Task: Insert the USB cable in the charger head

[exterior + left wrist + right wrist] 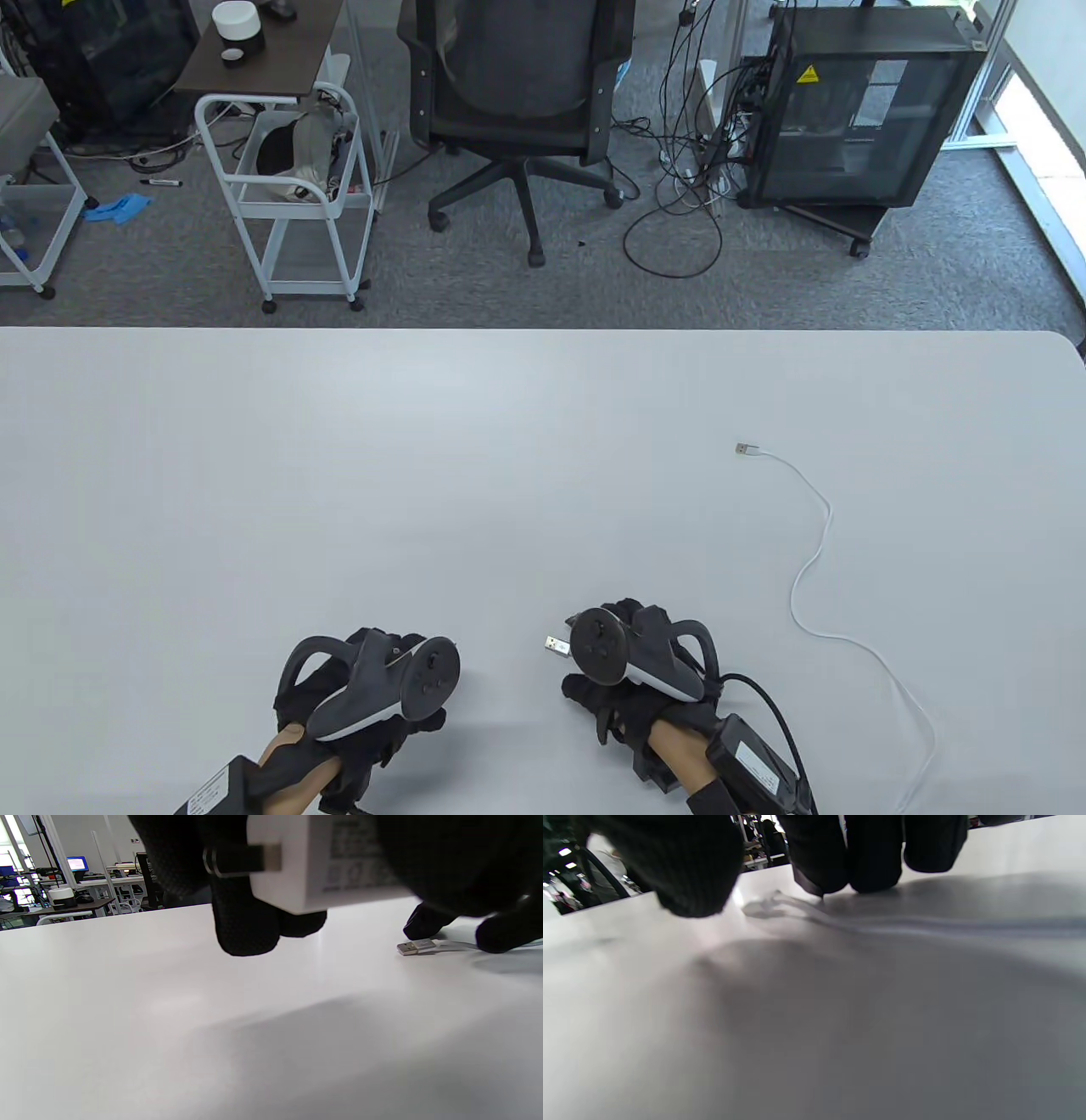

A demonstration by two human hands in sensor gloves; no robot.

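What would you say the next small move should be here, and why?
Probably the right hand should pinch and lift the USB plug. The plug lies flat on the table at that hand's fingertips, seemingly not lifted yet, while the left hand holds the charger head above the table, a gap away from the plug.

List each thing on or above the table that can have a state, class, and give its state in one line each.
charger head: held in the left hand, off the table, nothing plugged in.
USB plug: unplugged, lying on the table at the right hand; fingertips right beside it.
far cable end: lying free on the table.
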